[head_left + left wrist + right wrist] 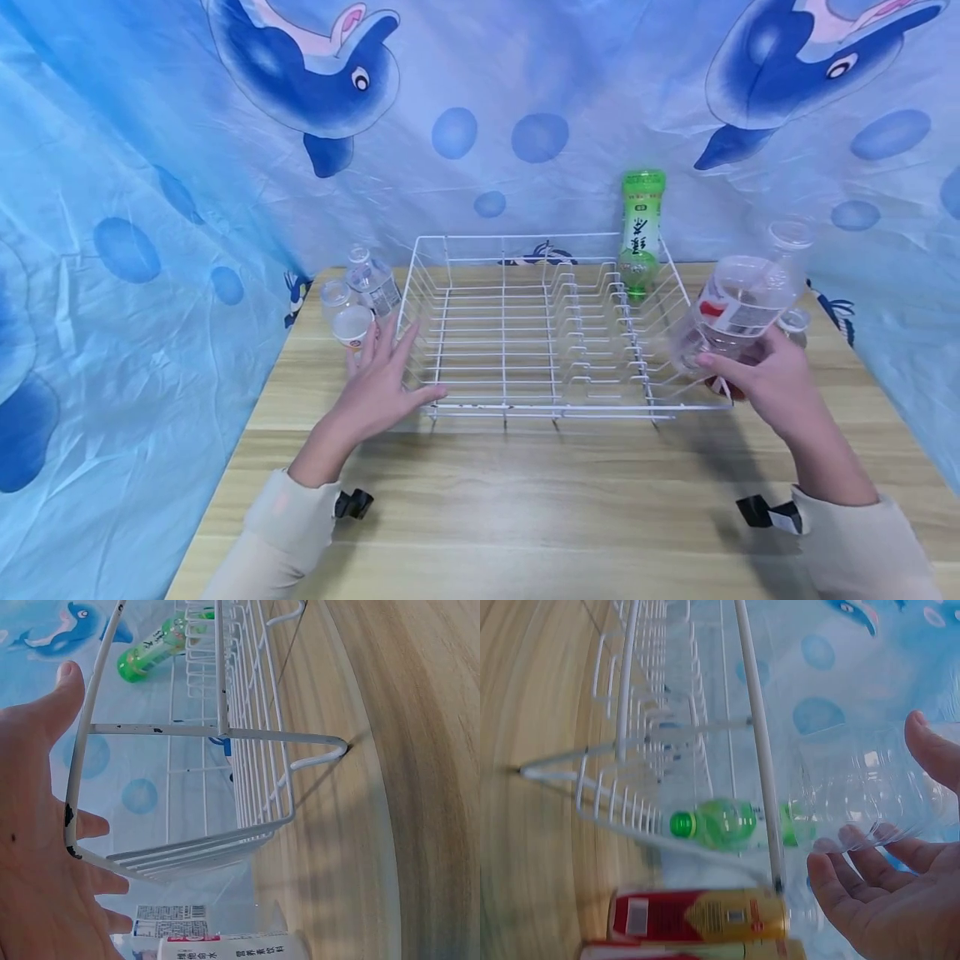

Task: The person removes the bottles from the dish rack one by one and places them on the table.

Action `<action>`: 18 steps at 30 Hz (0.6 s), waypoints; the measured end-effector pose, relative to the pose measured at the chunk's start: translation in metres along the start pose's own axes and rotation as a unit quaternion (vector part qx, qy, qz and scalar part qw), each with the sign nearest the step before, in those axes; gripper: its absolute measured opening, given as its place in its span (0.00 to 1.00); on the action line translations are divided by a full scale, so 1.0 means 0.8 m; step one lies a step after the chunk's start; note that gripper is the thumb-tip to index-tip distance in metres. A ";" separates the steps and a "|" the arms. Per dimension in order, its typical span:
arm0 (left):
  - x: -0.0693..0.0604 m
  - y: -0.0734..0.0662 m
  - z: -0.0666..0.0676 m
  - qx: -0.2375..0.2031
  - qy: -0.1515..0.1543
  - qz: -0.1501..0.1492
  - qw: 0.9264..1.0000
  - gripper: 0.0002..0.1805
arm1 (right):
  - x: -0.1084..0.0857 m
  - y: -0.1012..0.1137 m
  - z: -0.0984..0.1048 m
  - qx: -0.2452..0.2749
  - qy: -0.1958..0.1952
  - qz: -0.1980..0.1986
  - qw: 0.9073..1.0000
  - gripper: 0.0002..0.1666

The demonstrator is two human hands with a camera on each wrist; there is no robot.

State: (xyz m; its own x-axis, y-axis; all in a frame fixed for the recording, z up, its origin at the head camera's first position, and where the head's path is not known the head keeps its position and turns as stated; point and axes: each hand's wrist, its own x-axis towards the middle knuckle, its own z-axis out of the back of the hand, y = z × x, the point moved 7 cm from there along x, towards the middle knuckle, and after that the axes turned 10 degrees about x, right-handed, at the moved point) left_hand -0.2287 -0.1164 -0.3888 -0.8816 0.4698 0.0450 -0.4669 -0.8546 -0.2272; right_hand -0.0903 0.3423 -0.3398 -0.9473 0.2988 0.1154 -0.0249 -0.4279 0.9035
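My right hand (780,387) grips a clear plastic bottle (738,304) with a red and white label, tilted over the right side of a white wire dish rack (555,409). In the right wrist view, the fingers curl round the clear bottle (855,791). A green bottle (640,229) stands cap-down in the rack's back right corner. At the rack's front left corner is my left hand (375,387), fingers spread and fairly straight. The left wrist view shows that hand (45,847) against the rack's rim, its fingertips partly behind the wire.
Left of the rack stand a clear bottle (372,283), a smaller clear container (335,293) and a white-labelled bottle (352,325). Red and gold cans (697,915) stand by the rack's right side, near another clear bottle (793,321). A blue dolphin-print curtain (487,75) hangs behind the wooden table (525,517).
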 end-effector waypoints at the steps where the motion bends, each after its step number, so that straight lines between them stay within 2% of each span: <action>1: -0.001 0.000 -0.001 -0.002 0.002 0.000 1.000 0.61 | -0.002 -0.003 0.005 -0.001 -0.005 -0.002 1.000 0.42; 6: -0.004 0.002 -0.004 -0.003 0.011 -0.004 1.000 0.63 | -0.014 -0.016 0.026 -0.007 -0.033 -0.007 0.999 0.41; 10: -0.006 0.004 -0.005 0.009 0.017 -0.001 1.000 0.64 | -0.027 -0.025 0.041 0.007 -0.051 -0.010 0.999 0.36; 14: -0.004 0.003 -0.005 0.013 0.013 -0.001 1.000 0.64 | -0.038 -0.030 0.057 0.023 -0.076 0.013 0.997 0.36; 18: -0.003 0.002 -0.007 0.007 0.013 -0.001 1.000 0.64 | -0.047 -0.045 0.068 0.059 -0.089 0.028 0.994 0.41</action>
State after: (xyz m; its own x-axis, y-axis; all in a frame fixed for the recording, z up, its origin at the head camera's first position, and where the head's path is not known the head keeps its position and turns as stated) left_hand -0.2273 -0.1173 -0.3950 -0.8785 0.4774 0.0199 -0.4702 -0.8564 -0.2132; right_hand -0.0360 0.3928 -0.3540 -0.8740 0.4290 0.2283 0.0733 -0.3480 0.9346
